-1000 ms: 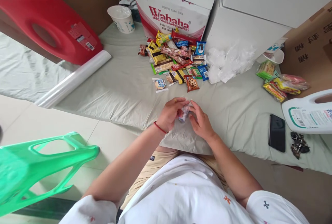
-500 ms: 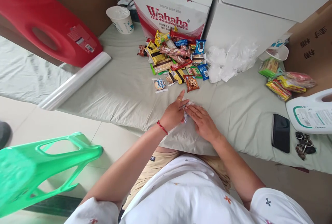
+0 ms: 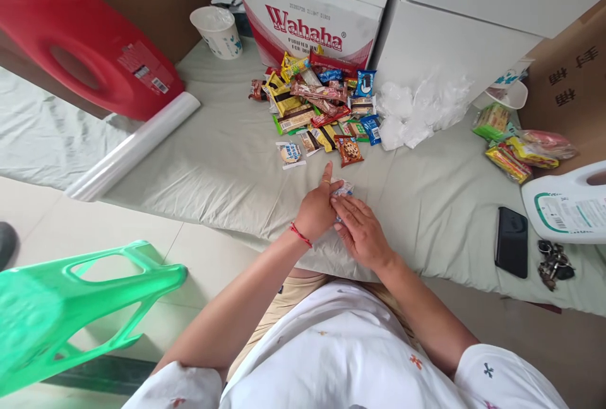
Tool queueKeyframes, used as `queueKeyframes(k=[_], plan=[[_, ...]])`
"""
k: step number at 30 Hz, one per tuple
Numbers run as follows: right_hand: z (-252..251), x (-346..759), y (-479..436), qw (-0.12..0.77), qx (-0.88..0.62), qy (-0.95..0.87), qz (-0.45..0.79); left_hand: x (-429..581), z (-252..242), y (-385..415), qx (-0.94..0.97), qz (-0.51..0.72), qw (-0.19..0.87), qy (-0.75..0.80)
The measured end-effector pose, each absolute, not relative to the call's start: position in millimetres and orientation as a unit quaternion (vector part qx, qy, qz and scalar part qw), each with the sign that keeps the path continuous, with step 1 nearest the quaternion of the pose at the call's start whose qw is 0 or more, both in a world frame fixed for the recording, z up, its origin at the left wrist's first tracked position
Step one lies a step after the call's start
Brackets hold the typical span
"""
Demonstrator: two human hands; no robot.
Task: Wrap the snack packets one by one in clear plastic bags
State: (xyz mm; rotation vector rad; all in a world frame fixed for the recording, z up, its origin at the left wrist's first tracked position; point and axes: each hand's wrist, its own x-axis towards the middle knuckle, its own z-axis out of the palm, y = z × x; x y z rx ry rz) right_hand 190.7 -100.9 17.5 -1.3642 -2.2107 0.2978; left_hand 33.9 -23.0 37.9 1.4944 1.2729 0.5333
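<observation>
My left hand (image 3: 317,210), with a red string at the wrist, is closed round a small clear and blue-white wrapped packet (image 3: 343,188), its index finger pointing away from me. My right hand (image 3: 362,229) presses its fingertips against the left fingers and the packet; much of the packet is hidden between the hands. Just beyond them lie a white-wrapped round biscuit (image 3: 290,153) and a brown cookie packet (image 3: 349,150), at the near edge of a pile of wrapped snacks (image 3: 312,96). Crumpled clear plastic bags (image 3: 416,112) lie right of the pile.
A Wahaha box (image 3: 307,17) stands behind the pile. On the left are a red jug (image 3: 95,49), a plastic film roll (image 3: 137,147), a paper cup (image 3: 218,33) and a green stool (image 3: 95,308); on the right, a phone (image 3: 512,242), keys (image 3: 553,264) and a white jug (image 3: 568,207).
My right hand has shifted slightly down and inward, its fingers now overlapping the left ones. More of the packet's blue-white printing shows above the hands.
</observation>
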Motion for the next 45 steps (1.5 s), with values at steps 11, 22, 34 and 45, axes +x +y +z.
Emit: queueKeyframes(k=[11,22,34,45], plan=[[-4.3,189.4,-97.8,0.153,-0.589,-0.788,0.096,-0.7,29.5,-32.9,0.789,0.168,0.313,0.501],[13.9,201.5,-76.2,0.108,-0.566,-0.814,0.078,-2.9,29.6,-25.7,0.847,0.021,0.216,0.486],[37.4,206.2,-19.7,0.152,-0.49,-0.848,0.134,-29.7,25.6,2.6,0.724,0.255,0.472,0.434],[17.7,184.2,-68.5,0.36,-0.564,-0.676,0.308,8.4,11.8,-58.8,0.265,0.39,0.786,0.399]])
